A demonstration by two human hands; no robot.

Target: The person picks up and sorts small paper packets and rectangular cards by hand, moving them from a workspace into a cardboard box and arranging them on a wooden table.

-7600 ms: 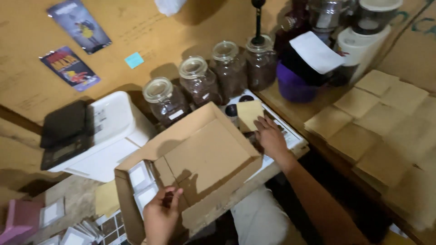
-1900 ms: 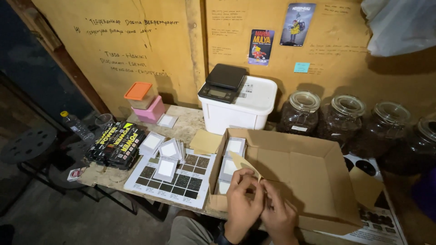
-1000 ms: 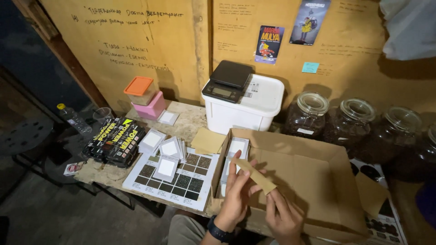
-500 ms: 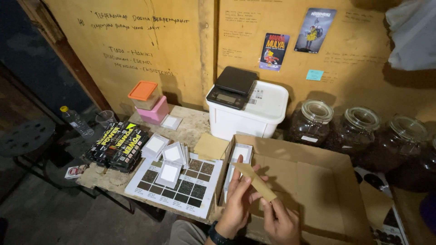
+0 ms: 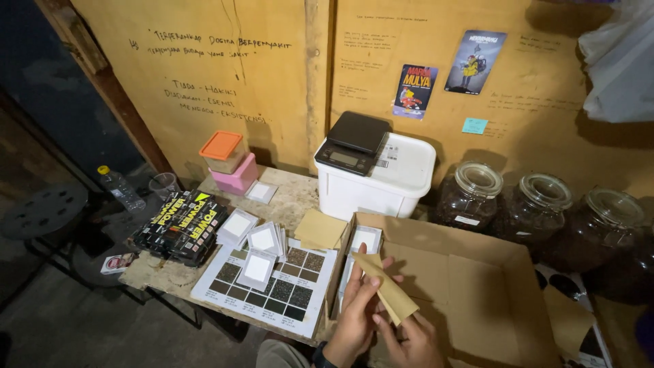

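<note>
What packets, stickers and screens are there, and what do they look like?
Brown paper pouch: flat, held in both hands over the cardboard box.
Black packets: stacked at table's left, yellow and white print.
Scale screen: dark, on the white tub.
Two posters: colourful, on the wall.
Jar labels: small, white.

Cluttered wooden worktable against a plywood wall
Black scale atop white tub; three glass jars right; orange-lidded container left

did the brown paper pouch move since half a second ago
No, hardly: the brown paper pouch stays in both hands, left hand and right hand, over the cardboard box's left end.
</note>
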